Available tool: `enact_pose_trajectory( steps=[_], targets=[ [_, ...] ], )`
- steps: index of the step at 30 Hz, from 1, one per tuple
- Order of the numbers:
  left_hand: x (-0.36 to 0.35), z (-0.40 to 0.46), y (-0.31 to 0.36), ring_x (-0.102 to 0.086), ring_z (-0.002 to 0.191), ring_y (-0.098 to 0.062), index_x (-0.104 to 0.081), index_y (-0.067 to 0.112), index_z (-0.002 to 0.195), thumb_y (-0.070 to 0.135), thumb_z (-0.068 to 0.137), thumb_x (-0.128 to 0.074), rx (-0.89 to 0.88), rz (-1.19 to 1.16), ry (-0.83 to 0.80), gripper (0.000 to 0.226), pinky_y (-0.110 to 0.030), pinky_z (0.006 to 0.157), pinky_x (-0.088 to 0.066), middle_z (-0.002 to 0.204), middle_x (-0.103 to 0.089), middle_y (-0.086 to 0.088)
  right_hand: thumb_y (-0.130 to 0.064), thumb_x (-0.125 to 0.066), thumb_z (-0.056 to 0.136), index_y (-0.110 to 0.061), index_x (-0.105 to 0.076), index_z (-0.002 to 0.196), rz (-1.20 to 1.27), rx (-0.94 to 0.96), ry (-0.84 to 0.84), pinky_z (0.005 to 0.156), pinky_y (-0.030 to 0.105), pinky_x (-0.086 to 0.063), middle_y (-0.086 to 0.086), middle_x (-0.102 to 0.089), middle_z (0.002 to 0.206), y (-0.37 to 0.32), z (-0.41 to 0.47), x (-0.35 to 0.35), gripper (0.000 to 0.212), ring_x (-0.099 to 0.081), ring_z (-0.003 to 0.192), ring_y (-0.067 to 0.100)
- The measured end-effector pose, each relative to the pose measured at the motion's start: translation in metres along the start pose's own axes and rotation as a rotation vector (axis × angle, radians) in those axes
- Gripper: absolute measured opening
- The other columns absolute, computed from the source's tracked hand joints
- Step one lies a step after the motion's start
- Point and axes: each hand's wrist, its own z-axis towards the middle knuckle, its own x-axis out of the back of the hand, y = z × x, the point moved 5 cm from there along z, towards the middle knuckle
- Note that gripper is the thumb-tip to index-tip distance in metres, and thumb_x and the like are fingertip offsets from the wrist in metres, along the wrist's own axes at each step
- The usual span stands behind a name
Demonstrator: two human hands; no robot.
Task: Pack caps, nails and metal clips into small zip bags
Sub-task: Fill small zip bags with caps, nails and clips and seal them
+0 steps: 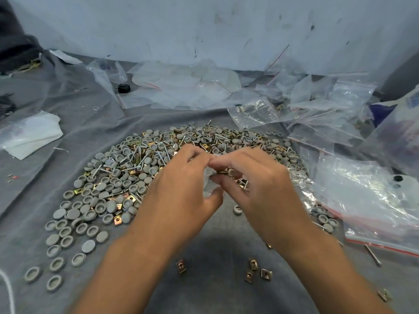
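Observation:
A wide heap of grey caps (108, 186), silver nails (136, 152) and brass metal clips (118, 219) covers the grey cloth. Above its near middle my left hand (181, 182) and my right hand (256, 180) meet fingertip to fingertip. Both pinch a small clear zip bag (209, 177) between them; most of the bag is hidden by the fingers. Some nails and clips show under my right fingers, and whether they lie in the bag I cannot tell. A few loose clips (256, 269) lie near the front.
Empty clear zip bags (317, 105) are strewn along the back and right. A large bag with a red strip (374, 205) lies at the right. White folded plastic (29, 134) sits at the left, a small black object (124, 88) at the back.

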Motion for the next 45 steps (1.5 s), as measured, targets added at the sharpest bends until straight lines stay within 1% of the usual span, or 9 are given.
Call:
enact_pose_trajectory(
  steps=[2,9,16,20,29,35,39,42,45],
  targets=[
    [0.0,0.001,-0.001,-0.05,0.085,-0.005,-0.063,0.033,0.111,0.035,0.08,-0.066,0.005,-0.018,0.003,0.031,-0.035,0.077,-0.051,0.105,-0.047,0.018,-0.012,-0.079,0.086,-0.016,-0.072,0.108,-0.024,-0.004,-0.008,0.08,0.031,-0.053,-0.007,-0.07,0.099,-0.001,-0.001,-0.005,0.024,-0.062,0.089,0.01],
    [0.002,0.0,-0.007,-0.043,0.08,-0.004,-0.063,0.03,0.125,0.042,0.076,-0.065,0.023,0.008,0.033,0.05,-0.036,0.079,-0.051,0.106,-0.045,0.02,-0.012,-0.08,0.087,-0.021,-0.067,0.094,0.033,-0.086,0.025,0.074,0.008,-0.043,-0.015,-0.064,0.086,0.0,0.004,0.013,0.017,-0.06,0.08,-0.002],
    [0.005,-0.001,-0.002,-0.048,0.088,-0.006,-0.062,0.029,0.128,0.044,0.077,-0.061,0.015,0.032,0.014,0.053,-0.033,0.081,-0.051,0.106,-0.042,0.02,-0.051,-0.076,0.085,-0.034,-0.059,0.088,-0.397,-0.785,-0.499,0.063,0.026,-0.05,-0.014,-0.065,0.087,0.08,-0.043,0.059,0.024,-0.06,0.074,0.004],
    [0.004,0.0,-0.004,-0.048,0.081,-0.001,-0.061,0.032,0.129,0.043,0.079,-0.065,0.022,0.011,0.019,0.052,-0.031,0.077,-0.05,0.108,-0.043,0.021,-0.073,-0.076,0.07,-0.043,-0.05,0.106,-0.47,-0.836,-0.702,0.076,0.033,-0.052,-0.02,-0.058,0.101,0.093,-0.064,0.058,0.054,-0.057,0.092,0.007],
    [0.003,-0.001,-0.002,-0.046,0.083,0.009,-0.062,0.033,0.125,0.04,0.079,-0.069,0.006,0.02,0.021,0.047,-0.028,0.072,-0.042,0.105,-0.044,0.023,-0.027,-0.076,0.09,-0.035,-0.064,0.084,-0.326,-0.806,-0.535,0.072,0.033,-0.054,-0.015,-0.068,0.084,0.112,-0.073,0.056,0.016,-0.064,0.076,0.005],
    [0.004,0.0,-0.001,-0.043,0.081,0.008,-0.063,0.029,0.127,0.039,0.078,-0.067,0.004,0.033,0.023,0.051,-0.027,0.077,-0.038,0.095,-0.038,0.026,-0.02,-0.074,0.092,-0.032,-0.065,0.08,-0.224,-0.793,-0.119,0.058,0.009,-0.038,-0.015,-0.067,0.082,0.132,-0.069,0.111,0.019,-0.061,0.068,0.002],
    [0.005,0.001,0.001,-0.044,0.082,0.01,-0.063,0.028,0.128,0.041,0.077,-0.065,0.012,0.038,0.019,0.053,-0.026,0.078,-0.037,0.094,-0.038,0.026,-0.018,-0.072,0.094,-0.027,-0.066,0.089,-0.384,-0.829,0.125,0.072,0.033,-0.044,-0.009,-0.068,0.087,0.145,-0.076,0.153,0.012,-0.06,0.072,0.011],
    [0.004,0.0,0.002,-0.043,0.08,0.002,-0.063,0.028,0.129,0.043,0.076,-0.064,0.008,0.051,0.009,0.054,-0.027,0.078,-0.038,0.091,-0.036,0.026,-0.021,-0.074,0.092,-0.026,-0.067,0.095,-0.474,-0.871,0.034,0.077,0.035,-0.048,0.001,-0.069,0.102,0.146,-0.079,0.156,0.009,-0.06,0.078,0.018],
    [0.002,-0.001,0.004,-0.044,0.085,-0.002,-0.063,0.028,0.128,0.044,0.076,-0.063,0.01,0.064,0.004,0.054,-0.028,0.077,-0.039,0.093,-0.036,0.024,-0.041,-0.079,0.085,-0.029,-0.066,0.078,-0.322,-0.901,-0.267,0.059,0.023,-0.042,-0.012,-0.069,0.08,0.124,-0.077,0.12,0.019,-0.062,0.065,0.004]
  ],
)
